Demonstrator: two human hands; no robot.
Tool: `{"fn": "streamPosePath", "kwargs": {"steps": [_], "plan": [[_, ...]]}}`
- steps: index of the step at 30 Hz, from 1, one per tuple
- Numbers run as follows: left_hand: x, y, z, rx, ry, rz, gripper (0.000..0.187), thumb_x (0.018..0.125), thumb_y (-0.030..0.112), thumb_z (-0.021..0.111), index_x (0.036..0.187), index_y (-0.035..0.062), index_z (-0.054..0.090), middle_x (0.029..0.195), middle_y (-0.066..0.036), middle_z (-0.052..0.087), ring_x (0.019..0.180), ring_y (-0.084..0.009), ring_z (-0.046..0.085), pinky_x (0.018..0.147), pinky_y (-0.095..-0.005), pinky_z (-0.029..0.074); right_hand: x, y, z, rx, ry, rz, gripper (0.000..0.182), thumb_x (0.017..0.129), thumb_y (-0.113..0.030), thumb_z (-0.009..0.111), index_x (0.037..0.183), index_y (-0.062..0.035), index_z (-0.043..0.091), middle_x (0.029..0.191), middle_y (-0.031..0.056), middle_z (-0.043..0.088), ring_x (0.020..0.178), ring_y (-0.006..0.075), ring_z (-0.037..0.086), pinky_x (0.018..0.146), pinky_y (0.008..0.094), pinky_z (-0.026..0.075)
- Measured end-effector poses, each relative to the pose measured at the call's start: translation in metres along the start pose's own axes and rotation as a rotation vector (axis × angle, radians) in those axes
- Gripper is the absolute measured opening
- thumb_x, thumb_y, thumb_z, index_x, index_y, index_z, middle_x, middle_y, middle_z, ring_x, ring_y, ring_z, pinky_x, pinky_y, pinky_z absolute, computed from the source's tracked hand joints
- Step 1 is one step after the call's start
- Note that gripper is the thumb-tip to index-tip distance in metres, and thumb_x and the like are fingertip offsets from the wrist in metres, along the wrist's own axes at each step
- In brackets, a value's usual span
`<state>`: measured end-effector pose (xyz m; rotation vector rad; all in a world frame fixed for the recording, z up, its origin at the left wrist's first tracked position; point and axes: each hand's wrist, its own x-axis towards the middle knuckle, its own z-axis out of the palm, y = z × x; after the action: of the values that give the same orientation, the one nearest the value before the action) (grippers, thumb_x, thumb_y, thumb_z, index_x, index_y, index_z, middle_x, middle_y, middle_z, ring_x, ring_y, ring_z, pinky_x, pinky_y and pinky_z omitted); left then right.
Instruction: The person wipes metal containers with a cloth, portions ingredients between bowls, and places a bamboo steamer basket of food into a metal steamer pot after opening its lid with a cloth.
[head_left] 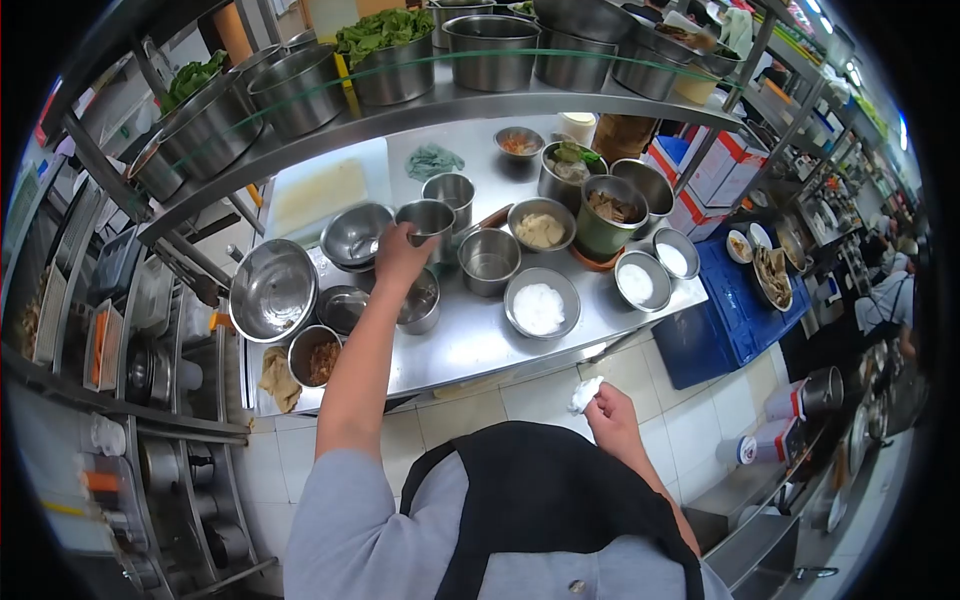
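Note:
My left hand reaches over the steel counter, its fingers closed on the rim of a steel pot. Just left of it lies a wide steel bowl. My right hand is in front of the counter's edge, pinching a crumpled white cloth or tissue. Nearby on the counter are an empty-looking steel pot, a bowl of white powder and a bowl of yellowish paste.
Overhead runs a shelf with steel pots and leafy greens. A cutting board lies at the back left. Right of the counter stands a blue container. A large steel bowl sits at the left edge.

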<state>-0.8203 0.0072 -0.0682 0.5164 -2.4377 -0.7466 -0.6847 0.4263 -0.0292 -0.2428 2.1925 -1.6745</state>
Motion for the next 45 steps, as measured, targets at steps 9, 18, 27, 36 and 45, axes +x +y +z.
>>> {"fn": "streamPosePath", "kwargs": {"steps": [9, 18, 27, 36, 45], "plan": [[-0.134, -0.006, -0.068, 0.026, -0.382, -0.25, 0.05, 0.083, 0.03, 0.069, 0.121, 0.0014, 0.053, 0.119, -0.026, 0.056, 0.105, -0.0413, 0.056, 0.09, -0.0474, 0.048, 0.019, -0.004, -0.005, -0.055, -0.03, 0.023, 0.012, 0.094, -0.007, 0.057, 0.099, 0.0002, 0.065, 0.079, -0.0011, 0.065, 0.067, 0.0022, 0.052, 0.059, 0.0203, 0.039], [-0.148, 0.044, -0.135, -0.13, -0.377, 0.205, 0.05, 0.064, 0.032, 0.089, 0.08, 0.0046, 0.05, 0.104, -0.018, 0.059, 0.104, -0.0364, 0.059, 0.088, -0.0381, 0.049, 0.041, -0.037, 0.013, -0.075, -0.22, -0.153, 0.016, 0.095, -0.01, 0.058, 0.105, -0.0002, 0.065, 0.088, 0.0005, 0.068, 0.08, 0.0057, 0.06, 0.071, 0.024, 0.047], [-0.138, 0.108, -0.125, -1.034, -1.387, 0.097, 0.095, 0.075, 0.048, 0.08, 0.146, 0.0018, 0.037, 0.144, -0.011, 0.045, 0.131, -0.0205, 0.044, 0.109, -0.0358, 0.036, 0.046, -0.126, 0.076, -1.176, -0.721, -1.146, 0.009, 0.07, -0.013, 0.065, 0.074, -0.0055, 0.066, 0.07, 0.0097, 0.064, 0.065, 0.0293, 0.065, 0.059, 0.0433, 0.05], [-0.145, 0.111, -0.132, -0.805, -1.356, 0.237, 0.076, 0.079, 0.042, 0.074, 0.135, -0.0019, 0.049, 0.127, -0.012, 0.059, 0.117, -0.0181, 0.053, 0.103, -0.0333, 0.04, 0.034, -0.114, 0.093, -1.159, -1.237, -0.675, 0.011, 0.071, -0.005, 0.065, 0.078, 0.0012, 0.07, 0.078, 0.019, 0.069, 0.074, 0.0346, 0.067, 0.068, 0.044, 0.052], [-0.147, 0.101, -0.118, -0.826, -1.302, 0.237, 0.072, 0.081, 0.043, 0.071, 0.133, -0.0018, 0.051, 0.125, -0.011, 0.06, 0.116, -0.0182, 0.053, 0.102, -0.0334, 0.04, 0.029, -0.112, 0.09, -1.013, -0.658, -0.858, 0.009, 0.069, -0.009, 0.067, 0.073, -0.001, 0.068, 0.076, 0.0187, 0.067, 0.072, 0.0334, 0.066, 0.067, 0.0429, 0.051]]}}
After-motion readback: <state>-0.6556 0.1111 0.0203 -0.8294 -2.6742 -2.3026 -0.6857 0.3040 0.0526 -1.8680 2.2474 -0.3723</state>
